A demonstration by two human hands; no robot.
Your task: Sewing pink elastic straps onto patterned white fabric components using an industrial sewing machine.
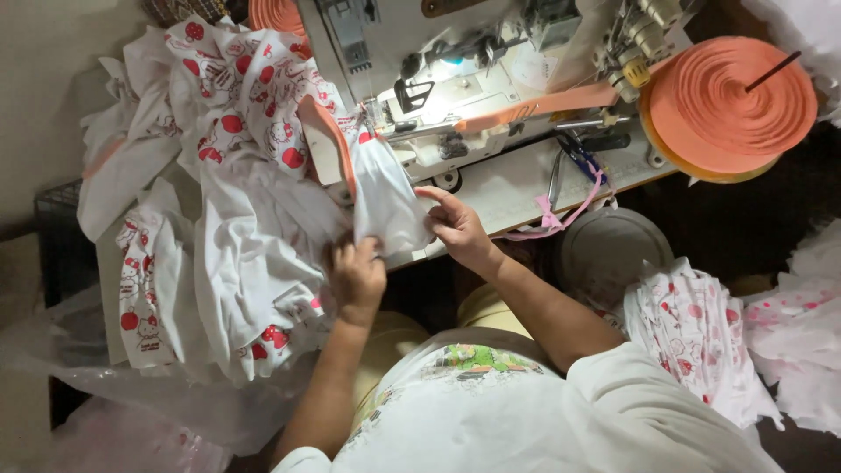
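At the front edge of the sewing table (526, 188), both of the person's hands are working on a white fabric piece (385, 197) that is running up toward the needle area of the sewing machine (455, 79). The left hand (355, 276) is lying knuckles up with its fingers curled down, pinching the lower edge of that fabric where it is meeting the larger heap. The right hand (455, 223) is resting just beside it, fingers partly bent and thumb stretched toward the cloth, pressing the fabric's right edge against the table. An orange trim strip (326, 140) is lying along the top of the fabric, leading under the machine head. To the left, a pile of white cloth with red print (219, 175) is spilling over the table edge. At the far right, a big roll of orange tape (731, 105) is sitting on its spindle, feeding a band toward the machine. Scissors with a pink ribbon (569, 175) are lying on the table near the roll.
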